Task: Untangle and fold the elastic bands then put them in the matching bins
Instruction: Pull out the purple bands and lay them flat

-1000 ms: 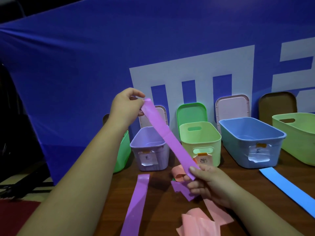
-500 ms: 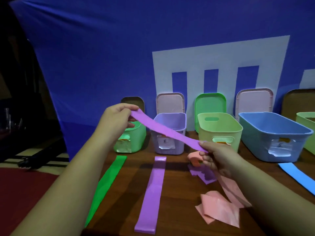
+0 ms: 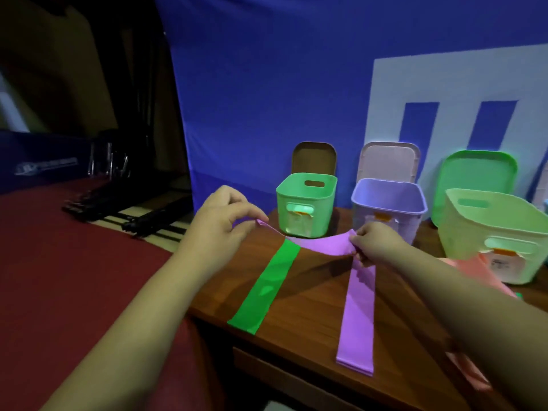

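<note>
Head view showed a purple band [image 3: 323, 244] strung between the two hands above the far left part of the wooden table [image 3: 296, 336]. The left hand [image 3: 219, 221] pinched one narrow end between thumb and forefinger, its other fingers curled loosely. The right hand [image 3: 376, 241] gripped the other end, fingers curled round bunched material. Between them the strip sagged in a shallow curve. It was thin, smooth and matt, edge-on near the left hand and broad near the right. It hung just in front of the green bin [image 3: 307, 203] and the lilac bin [image 3: 388, 203], and crossed over the far end of a green band [image 3: 267, 283].

That green band lay flat and straight on the table, glossy, reaching the near edge. A second purple band [image 3: 357, 318] lay flat beside it, well apart at the near end. Its far end ran up under the right hand, where I could not tell whether the two purple strips touched. A pink band [image 3: 474, 268] lay crumpled at the right, against a pale green bin [image 3: 498, 235].

The bins were open-topped plastic tubs with rounded corners, slot handles and paper labels on their fronts. A brown lid [image 3: 314, 157], a pink lid [image 3: 388, 160] and a green lid [image 3: 477, 173] leaned upright behind them against a blue cloth backdrop [image 3: 267, 84].
</note>
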Demonstrator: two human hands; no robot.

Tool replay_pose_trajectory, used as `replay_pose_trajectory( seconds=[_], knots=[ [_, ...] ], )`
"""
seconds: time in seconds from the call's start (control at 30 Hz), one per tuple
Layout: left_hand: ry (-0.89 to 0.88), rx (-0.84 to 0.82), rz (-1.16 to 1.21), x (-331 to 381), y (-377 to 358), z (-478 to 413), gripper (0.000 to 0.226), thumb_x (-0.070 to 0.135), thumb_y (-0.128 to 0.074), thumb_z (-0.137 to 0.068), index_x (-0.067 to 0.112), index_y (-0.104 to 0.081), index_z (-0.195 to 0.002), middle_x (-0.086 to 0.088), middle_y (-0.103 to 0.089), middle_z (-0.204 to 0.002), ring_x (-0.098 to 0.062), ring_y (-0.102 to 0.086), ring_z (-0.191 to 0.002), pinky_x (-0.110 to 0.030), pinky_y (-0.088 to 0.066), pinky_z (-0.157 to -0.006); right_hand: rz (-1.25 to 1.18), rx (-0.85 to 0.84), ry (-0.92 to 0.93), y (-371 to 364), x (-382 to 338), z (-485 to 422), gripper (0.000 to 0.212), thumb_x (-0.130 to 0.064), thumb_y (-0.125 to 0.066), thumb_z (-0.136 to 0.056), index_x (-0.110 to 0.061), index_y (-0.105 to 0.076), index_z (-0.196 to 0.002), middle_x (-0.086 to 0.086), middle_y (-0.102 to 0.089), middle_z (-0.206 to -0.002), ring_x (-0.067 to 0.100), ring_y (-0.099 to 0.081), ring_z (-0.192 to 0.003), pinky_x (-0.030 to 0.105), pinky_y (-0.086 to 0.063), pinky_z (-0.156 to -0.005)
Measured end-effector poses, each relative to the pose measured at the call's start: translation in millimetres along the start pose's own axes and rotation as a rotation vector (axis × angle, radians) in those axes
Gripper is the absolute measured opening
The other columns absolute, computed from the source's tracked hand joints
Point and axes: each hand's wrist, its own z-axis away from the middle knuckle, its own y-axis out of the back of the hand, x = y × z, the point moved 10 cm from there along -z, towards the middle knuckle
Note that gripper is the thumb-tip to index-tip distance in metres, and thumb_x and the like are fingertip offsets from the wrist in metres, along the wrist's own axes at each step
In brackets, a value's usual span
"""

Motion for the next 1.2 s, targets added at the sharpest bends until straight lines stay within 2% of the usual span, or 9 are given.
replay_pose_trajectory(
  seconds=[0.17, 0.27, 0.33, 0.47, 0.6, 0.7, 0.77, 0.9, 1.2],
  knots=[
    [-0.145, -0.11, -0.015, -9.2, 3.5, 47.8, 0.018, 0.023, -0.073, -0.095, 0.03, -0.083, -0.107, 0.013, -0.064, -0.105, -0.013, -0.063, -0.101, -0.033, -0.051, -0.089, -0.097, 0.021, -0.083, -39.2, -22.2, -11.5, 0.032, -0.018, -0.067, -0.106, 0.007, -0.066, -0.086, 0.018, -0.063, -0.057, 0.022, -0.06, -0.034, 0.033, -0.059, -0.041],
    [-0.182, -0.232, -0.022, -15.8, -15.3, 77.6, 0.021, 0.026, -0.072, -0.098, 0.034, -0.081, -0.114, 0.016, -0.063, -0.101, -0.014, -0.061, -0.095, -0.036, -0.051, -0.082, -0.04, 0.07, -0.028, -54.6, -38.6, -22.2, 0.039, -0.028, -0.074, -0.101, 0.006, -0.073, -0.081, 0.015, -0.071, -0.06, 0.029, -0.07, -0.05, 0.044, -0.067, -0.065],
    [-0.182, -0.293, -0.012, -18.7, -28.9, 95.1, 0.022, 0.03, -0.069, -0.099, 0.036, -0.08, -0.118, 0.017, -0.061, -0.102, -0.013, -0.06, -0.096, -0.038, -0.052, -0.081, 0.039, 0.136, 0.026, -58.7, -51.5, -24.8, 0.037, -0.033, -0.076, -0.098, -0.001, -0.077, -0.08, 0.014, -0.077, -0.07, 0.034, -0.076, -0.067, 0.042, -0.065, -0.072],
    [-0.172, -0.326, -0.005, -23.0, -45.7, 114.6, 0.022, 0.032, -0.069, -0.101, 0.035, -0.079, -0.12, 0.017, -0.059, -0.101, -0.01, -0.057, -0.095, -0.034, -0.052, -0.078, 0.065, 0.182, 0.063, -73.8, -66.6, -29.5, 0.021, -0.033, -0.076, -0.098, -0.013, -0.076, -0.093, 0.011, -0.076, -0.09, 0.027, -0.07, -0.065, 0.024, -0.045, -0.05],
    [-0.169, -0.339, 0.038, -27.9, -53.2, 122.4, 0.023, 0.025, -0.073, -0.101, 0.03, -0.08, -0.122, 0.016, -0.058, -0.1, -0.009, -0.056, -0.095, -0.022, -0.047, -0.079, 0.052, 0.168, 0.047, -96.6, -65.7, -40.6, 0.02, -0.034, -0.072, -0.1, -0.016, -0.072, -0.092, 0.01, -0.074, -0.085, 0.028, -0.072, -0.055, 0.022, -0.048, -0.044],
    [-0.138, -0.382, 0.063, -35.9, -61.4, 125.3, 0.023, 0.031, -0.068, -0.102, 0.032, -0.081, -0.122, 0.016, -0.057, -0.1, -0.008, -0.055, -0.096, -0.022, -0.047, -0.08, 0.087, 0.159, 0.091, -107.5, -69.7, -46.9, 0.02, -0.036, -0.072, -0.098, -0.017, -0.072, -0.092, 0.009, -0.075, -0.088, 0.033, -0.076, -0.079, 0.034, -0.061, -0.068],
    [-0.124, -0.418, 0.068, -40.4, -67.8, 127.6, 0.024, 0.033, -0.067, -0.1, 0.032, -0.081, -0.12, 0.017, -0.057, -0.1, -0.007, -0.055, -0.097, -0.027, -0.049, -0.081, 0.111, 0.157, 0.124, -111.1, -72.4, -49.1, 0.019, -0.035, -0.072, -0.098, -0.018, -0.072, -0.092, 0.006, -0.073, -0.091, 0.03, -0.07, -0.09, 0.034, -0.055, -0.08],
    [-0.112, -0.411, 0.085, -41.4, -69.5, 129.1, 0.025, 0.034, -0.065, -0.1, 0.032, -0.081, -0.12, 0.016, -0.057, -0.1, -0.009, -0.056, -0.097, -0.031, -0.051, -0.08, 0.146, 0.144, 0.142, -116.9, -71.9, -53.5, 0.015, -0.034, -0.07, -0.1, -0.021, -0.07, -0.093, 0.002, -0.066, -0.091, 0.024, -0.057, -0.089, 0.029, -0.04, -0.078],
    [-0.198, -0.422, 0.14, 8.6, -85.1, 113.4, 0.023, 0.034, -0.068, -0.102, 0.031, -0.079, -0.122, 0.017, -0.056, -0.102, -0.006, -0.056, -0.099, -0.034, -0.051, -0.083, 0.206, 0.215, 0.178, -73.1, -64.3, -50.2, 0.021, -0.04, -0.074, -0.098, -0.02, -0.073, -0.091, 0.004, -0.071, -0.093, 0.026, -0.067, -0.088, 0.043, -0.059, -0.082]
  ],
)
